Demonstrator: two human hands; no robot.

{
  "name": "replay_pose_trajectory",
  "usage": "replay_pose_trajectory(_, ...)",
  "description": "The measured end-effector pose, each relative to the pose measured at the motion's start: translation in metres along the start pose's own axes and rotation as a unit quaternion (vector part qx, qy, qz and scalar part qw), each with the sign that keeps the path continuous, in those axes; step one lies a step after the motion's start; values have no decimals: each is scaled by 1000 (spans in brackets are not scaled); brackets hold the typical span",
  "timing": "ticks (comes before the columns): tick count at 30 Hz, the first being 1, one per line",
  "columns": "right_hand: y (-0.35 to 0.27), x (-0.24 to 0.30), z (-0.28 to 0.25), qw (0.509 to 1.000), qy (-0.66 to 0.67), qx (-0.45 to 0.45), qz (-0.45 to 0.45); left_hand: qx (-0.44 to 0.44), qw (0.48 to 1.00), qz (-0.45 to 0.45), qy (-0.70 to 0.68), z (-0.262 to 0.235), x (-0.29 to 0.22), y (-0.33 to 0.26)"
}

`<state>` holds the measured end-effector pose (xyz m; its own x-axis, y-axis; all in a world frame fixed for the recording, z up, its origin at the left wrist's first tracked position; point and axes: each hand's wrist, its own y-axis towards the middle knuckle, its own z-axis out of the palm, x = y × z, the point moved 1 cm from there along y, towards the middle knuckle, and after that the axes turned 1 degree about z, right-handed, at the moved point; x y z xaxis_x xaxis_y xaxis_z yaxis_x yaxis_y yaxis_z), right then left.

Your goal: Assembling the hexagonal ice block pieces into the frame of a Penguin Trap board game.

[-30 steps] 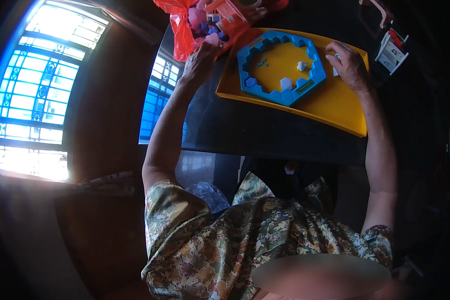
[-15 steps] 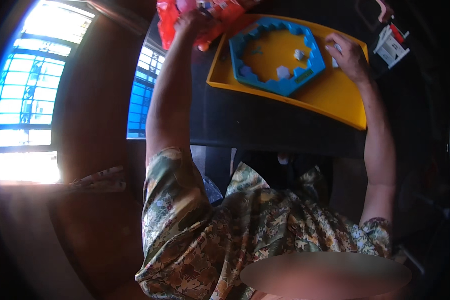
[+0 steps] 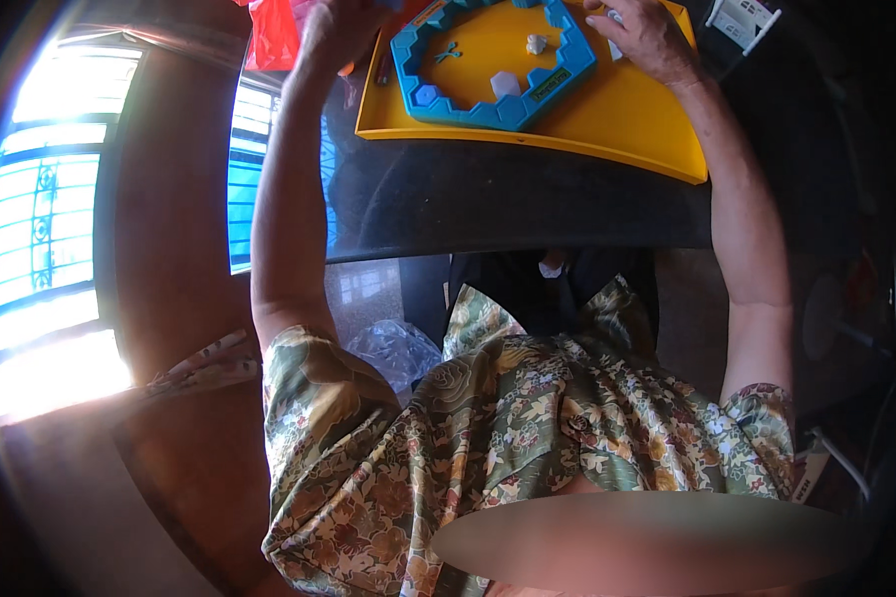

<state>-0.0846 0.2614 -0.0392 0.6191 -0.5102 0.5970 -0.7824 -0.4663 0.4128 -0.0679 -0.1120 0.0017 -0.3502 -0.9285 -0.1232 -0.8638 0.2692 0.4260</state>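
Observation:
A blue hexagonal frame (image 3: 521, 114) with a notched inner edge lies on a yellow tray (image 3: 607, 149). Inside it are a pale lavender hexagon tile (image 3: 506, 84), a bluish hexagon tile (image 3: 426, 95), a small white figure (image 3: 537, 44) and a tiny teal piece (image 3: 449, 52). My right hand (image 3: 649, 42) is over the tray's right part, fingers curled around a small white piece (image 3: 615, 17). At the top edge, beside a red plastic bag (image 3: 274, 35), my left hand (image 3: 340, 28) is closed; its fingertips are partly cut off. Something bluish shows by them.
The tray sits on a dark, shiny table (image 3: 528, 189) whose near edge runs in front of me. A small white toy piece of furniture (image 3: 743, 20) stands beyond the tray's right side. Clear plastic (image 3: 396, 350) lies below the table edge. Bright windows (image 3: 55, 219) are at the left.
The whole view has shifted, so the table things sit higher and further left. My left hand has come out of the red bag toward the tray. My right hand keeps its place over the tray.

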Motion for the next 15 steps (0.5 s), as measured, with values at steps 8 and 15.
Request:
replay_pose_trajectory(8,12,12,11,998,2,-9,-60,114,983,32,-138,-15,-57,-87)
replay_pose_trajectory(15,9,12,11,1000,16,18,-18,95,985,12,-144,-46,-83,-66)
